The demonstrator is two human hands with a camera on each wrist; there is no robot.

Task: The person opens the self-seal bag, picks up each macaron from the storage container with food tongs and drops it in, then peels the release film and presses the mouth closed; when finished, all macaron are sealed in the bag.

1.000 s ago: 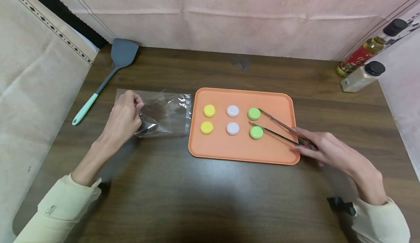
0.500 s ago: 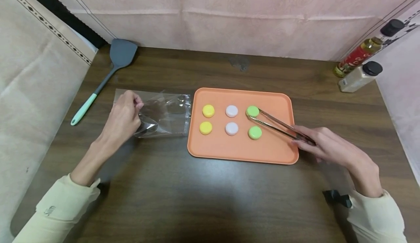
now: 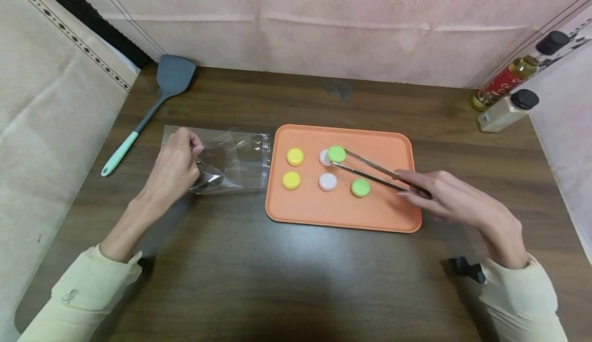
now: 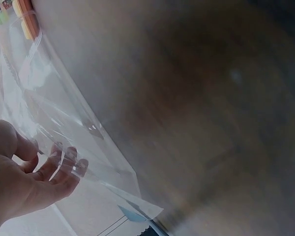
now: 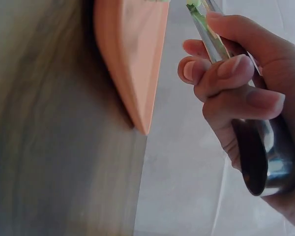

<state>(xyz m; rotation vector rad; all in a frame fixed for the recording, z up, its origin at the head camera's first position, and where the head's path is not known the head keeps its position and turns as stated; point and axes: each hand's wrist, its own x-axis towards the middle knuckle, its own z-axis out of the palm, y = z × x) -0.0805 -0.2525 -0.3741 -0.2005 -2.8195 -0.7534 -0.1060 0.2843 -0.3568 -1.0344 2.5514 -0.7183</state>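
My right hand [image 3: 455,198] grips metal tongs [image 3: 371,164], their tips pinching a green macaron-like disc [image 3: 336,154]. That disc overlaps the upper white disc [image 3: 323,158] in the head view. A second green disc [image 3: 359,188], another white disc [image 3: 327,182] and two yellow discs [image 3: 291,180] lie on the orange tray [image 3: 305,213]. To the left, my left hand [image 3: 173,162] pinches the side of a clear plastic bag [image 3: 236,159], whose sealed end points at the tray. In the left wrist view the bag's film [image 4: 108,162] covers some fingertips.
A grey spatula with a mint handle [image 3: 121,152] lies at the back left. In the back right corner stand an oil bottle [image 3: 504,80] and a black-capped shaker [image 3: 501,113]. Cloth [image 3: 300,39] hangs along the table's far edge.
The tongs closed on the upper green disc and carried it left, over the upper white disc. My right hand moved left with them; the left hand and bag stayed put.
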